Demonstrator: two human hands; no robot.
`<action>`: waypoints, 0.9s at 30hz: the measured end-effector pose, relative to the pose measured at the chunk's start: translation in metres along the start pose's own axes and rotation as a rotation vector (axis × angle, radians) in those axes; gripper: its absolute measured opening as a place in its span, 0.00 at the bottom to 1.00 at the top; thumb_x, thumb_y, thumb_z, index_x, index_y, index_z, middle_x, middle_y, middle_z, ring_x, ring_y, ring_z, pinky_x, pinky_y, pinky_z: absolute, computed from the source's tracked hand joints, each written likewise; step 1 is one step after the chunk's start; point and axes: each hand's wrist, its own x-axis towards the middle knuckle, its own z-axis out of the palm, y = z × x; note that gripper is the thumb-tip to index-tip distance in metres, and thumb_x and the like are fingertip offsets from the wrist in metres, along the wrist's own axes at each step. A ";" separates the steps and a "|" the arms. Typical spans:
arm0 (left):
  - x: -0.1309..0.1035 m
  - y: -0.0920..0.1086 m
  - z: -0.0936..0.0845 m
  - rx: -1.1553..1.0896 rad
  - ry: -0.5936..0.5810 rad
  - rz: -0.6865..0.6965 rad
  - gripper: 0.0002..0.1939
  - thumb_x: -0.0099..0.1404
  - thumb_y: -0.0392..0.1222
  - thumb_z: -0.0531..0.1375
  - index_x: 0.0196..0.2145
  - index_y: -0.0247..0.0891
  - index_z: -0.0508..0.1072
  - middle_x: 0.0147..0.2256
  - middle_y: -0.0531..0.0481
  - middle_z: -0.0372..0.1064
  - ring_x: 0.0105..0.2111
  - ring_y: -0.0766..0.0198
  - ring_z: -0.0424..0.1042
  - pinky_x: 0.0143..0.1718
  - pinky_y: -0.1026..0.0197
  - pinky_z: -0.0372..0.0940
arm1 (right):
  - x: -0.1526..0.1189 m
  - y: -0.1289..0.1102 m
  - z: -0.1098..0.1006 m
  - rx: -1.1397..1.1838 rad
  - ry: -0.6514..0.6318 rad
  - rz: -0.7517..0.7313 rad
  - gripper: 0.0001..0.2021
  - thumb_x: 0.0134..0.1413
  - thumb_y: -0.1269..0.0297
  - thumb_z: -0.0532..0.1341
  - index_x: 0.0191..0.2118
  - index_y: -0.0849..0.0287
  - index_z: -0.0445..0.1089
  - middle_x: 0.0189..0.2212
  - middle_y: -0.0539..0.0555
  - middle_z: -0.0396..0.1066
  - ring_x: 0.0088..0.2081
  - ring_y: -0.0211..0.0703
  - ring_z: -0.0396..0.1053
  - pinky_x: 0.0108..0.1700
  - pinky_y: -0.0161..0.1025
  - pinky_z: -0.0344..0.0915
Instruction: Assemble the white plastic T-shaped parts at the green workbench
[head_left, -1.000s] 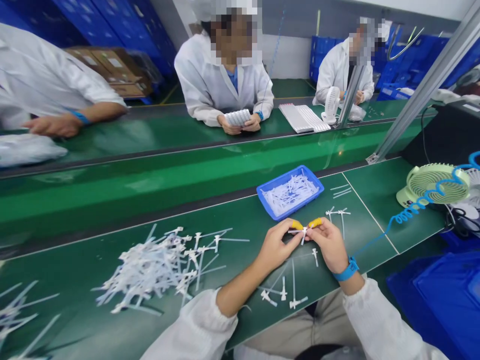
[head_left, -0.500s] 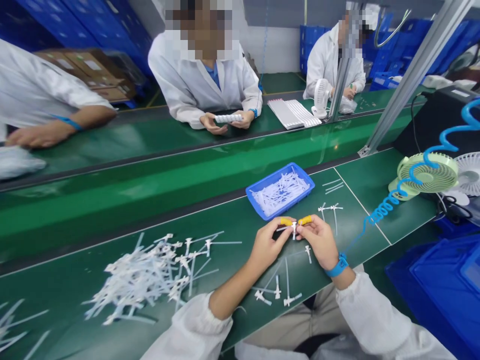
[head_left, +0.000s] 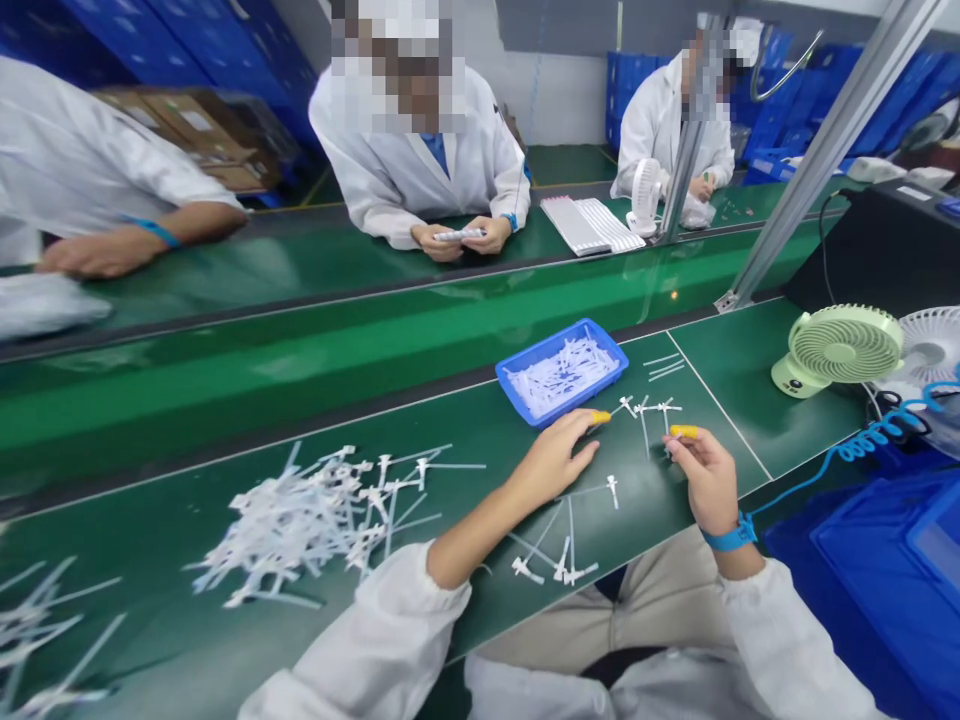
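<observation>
White connectors [head_left: 664, 406] lie near the blue tray's [head_left: 581, 396] right end, where the right hand [head_left: 711, 482] pinches one by its tube. The left hand [head_left: 559, 452], fingers parted, is just in front of the tray

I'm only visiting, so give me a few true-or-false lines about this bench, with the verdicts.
1. A small white fitting lies just beyond the left hand. True.
2. A blue band circles the wrist of the right hand. True.
3. Both hands have all their fingers bare. False: each has a yellow finger cover.
4. The pile of tubes lies right of both hands. False: it lies left of both.
5. The blue tray holds white pieces. True.
</observation>
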 end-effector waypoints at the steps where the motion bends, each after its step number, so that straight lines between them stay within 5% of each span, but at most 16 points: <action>1: -0.005 0.000 -0.004 -0.013 -0.069 0.069 0.16 0.79 0.38 0.57 0.60 0.42 0.75 0.58 0.42 0.77 0.58 0.54 0.77 0.63 0.51 0.70 | 0.000 0.000 0.001 0.000 -0.012 0.000 0.15 0.56 0.50 0.76 0.42 0.55 0.80 0.39 0.57 0.84 0.40 0.50 0.81 0.44 0.46 0.78; 4: -0.013 0.004 -0.011 -0.048 -0.270 0.264 0.15 0.82 0.38 0.53 0.55 0.43 0.79 0.55 0.44 0.80 0.55 0.56 0.77 0.61 0.55 0.69 | 0.000 -0.005 0.007 -0.021 -0.059 -0.008 0.15 0.54 0.51 0.77 0.40 0.55 0.80 0.37 0.55 0.83 0.37 0.48 0.80 0.41 0.44 0.77; 8: -0.014 0.005 -0.007 -0.006 -0.330 0.362 0.15 0.83 0.42 0.54 0.54 0.44 0.80 0.54 0.43 0.81 0.53 0.55 0.77 0.59 0.55 0.68 | -0.004 -0.012 0.009 -0.076 -0.122 -0.012 0.15 0.54 0.50 0.77 0.39 0.55 0.80 0.36 0.55 0.83 0.37 0.50 0.81 0.41 0.44 0.78; 20: -0.014 -0.015 0.002 0.111 -0.079 0.124 0.13 0.77 0.34 0.57 0.47 0.41 0.81 0.49 0.42 0.78 0.51 0.54 0.75 0.57 0.53 0.69 | -0.006 -0.024 0.020 -0.105 -0.281 0.054 0.18 0.59 0.46 0.74 0.41 0.55 0.76 0.41 0.61 0.85 0.41 0.53 0.84 0.36 0.42 0.76; 27: -0.011 0.010 -0.004 -0.018 0.234 -0.105 0.07 0.77 0.39 0.61 0.47 0.39 0.79 0.38 0.49 0.78 0.34 0.61 0.75 0.39 0.61 0.69 | -0.005 -0.025 0.022 -0.065 -0.252 0.071 0.19 0.53 0.50 0.78 0.43 0.55 0.77 0.40 0.59 0.85 0.41 0.52 0.83 0.39 0.44 0.78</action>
